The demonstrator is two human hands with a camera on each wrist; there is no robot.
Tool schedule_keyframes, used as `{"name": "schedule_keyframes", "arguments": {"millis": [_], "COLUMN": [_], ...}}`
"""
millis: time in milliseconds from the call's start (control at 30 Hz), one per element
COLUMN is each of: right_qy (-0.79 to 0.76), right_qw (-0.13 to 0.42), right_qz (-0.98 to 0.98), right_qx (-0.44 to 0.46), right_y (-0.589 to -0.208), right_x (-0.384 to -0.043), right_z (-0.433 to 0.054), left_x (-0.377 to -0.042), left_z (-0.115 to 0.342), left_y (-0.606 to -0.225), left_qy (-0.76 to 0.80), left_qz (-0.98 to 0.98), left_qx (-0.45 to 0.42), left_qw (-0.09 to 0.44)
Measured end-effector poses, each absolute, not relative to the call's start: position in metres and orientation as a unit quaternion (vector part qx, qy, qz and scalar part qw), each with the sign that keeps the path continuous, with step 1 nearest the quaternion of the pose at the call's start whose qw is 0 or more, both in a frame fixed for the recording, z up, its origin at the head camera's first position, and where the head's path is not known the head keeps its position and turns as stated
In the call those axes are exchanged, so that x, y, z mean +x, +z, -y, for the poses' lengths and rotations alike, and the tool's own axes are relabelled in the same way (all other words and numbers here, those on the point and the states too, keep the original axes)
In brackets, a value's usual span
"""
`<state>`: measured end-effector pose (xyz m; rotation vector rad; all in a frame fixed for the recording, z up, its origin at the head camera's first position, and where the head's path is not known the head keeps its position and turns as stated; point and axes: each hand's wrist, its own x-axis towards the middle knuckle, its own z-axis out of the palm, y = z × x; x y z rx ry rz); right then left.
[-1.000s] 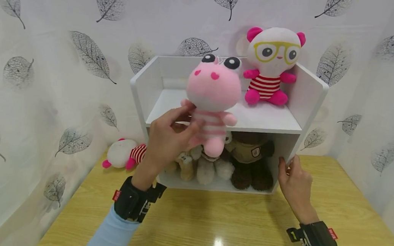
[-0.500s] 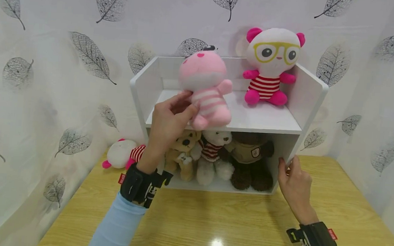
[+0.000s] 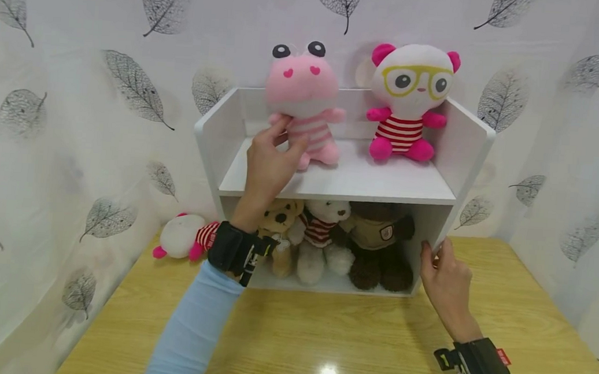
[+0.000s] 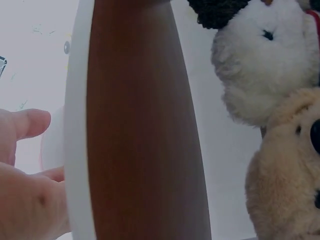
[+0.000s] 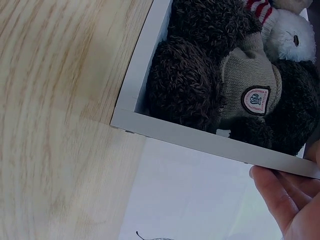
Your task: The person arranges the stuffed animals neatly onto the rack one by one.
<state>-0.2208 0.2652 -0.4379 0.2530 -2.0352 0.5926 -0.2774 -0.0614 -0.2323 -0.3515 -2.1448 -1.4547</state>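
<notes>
In the head view my left hand (image 3: 271, 165) holds a pink plush hippo (image 3: 311, 133) by its side, between thumb and fingers. The hippo sits upright over the left half of the white shelf's upper board (image 3: 373, 183), facing me. My right hand (image 3: 446, 278) grips the front edge of the shelf's right side panel (image 3: 438, 220); the right wrist view shows its thumb and fingers (image 5: 274, 192) at that edge. To the hippo's right, a panda plush (image 3: 401, 133) with yellow glasses sits on the same board. Part of the left hand (image 4: 30, 200) shows beyond the board's edge in the left wrist view.
Below, the lower compartment holds a tan bear (image 3: 282, 215), a white plush dog (image 3: 322, 229) in a striped top and a dark brown bear (image 3: 374, 238). Another panda plush (image 3: 178, 236) lies on the wooden table (image 3: 289, 337) at the shelf's left.
The left hand has carried the hippo up, back and left, from in front of the shelf to its upper board, tilting it and then straightening it. The right hand stays at the side panel.
</notes>
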Motion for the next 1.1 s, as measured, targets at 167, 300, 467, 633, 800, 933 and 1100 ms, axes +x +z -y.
{"name": "schedule_keyframes", "arguments": {"millis": [167,300,467,633,800,933,1100], "right_qy": [0.241,0.24,0.238,0.239,0.237,0.238,0.237], "right_qw": [0.486,0.487,0.487,0.485,0.487,0.485,0.485], "right_qz": [0.834,0.834,0.835,0.836,0.835,0.836,0.836], "right_qx": [0.103,0.1,0.1,0.096,0.098,0.1,0.1], "right_y": [-0.437,-0.437,-0.439,-0.439,-0.438,-0.438,-0.44], "right_x": [-0.221,-0.221,-0.22,-0.221,-0.221,-0.22,-0.219], "right_z": [-0.266,-0.266,-0.265,-0.267,-0.266,-0.265,-0.265], "left_x": [-0.289,-0.297,-0.302,-0.305,-0.307,-0.307,-0.309], "left_z": [0.055,0.053,0.053,0.05,0.043,0.037,0.031], "left_y": [-0.227,-0.226,-0.229,-0.228,-0.226,-0.227,-0.228], "left_qy": [-0.531,-0.527,-0.525,-0.538,-0.546,-0.544,-0.543], "left_qz": [0.803,0.809,0.816,0.809,0.804,0.804,0.801], "left_qx": [-0.127,-0.124,-0.111,-0.118,-0.128,-0.137,-0.152], "left_qw": [0.24,0.23,0.215,0.207,0.198,0.199,0.204]}}
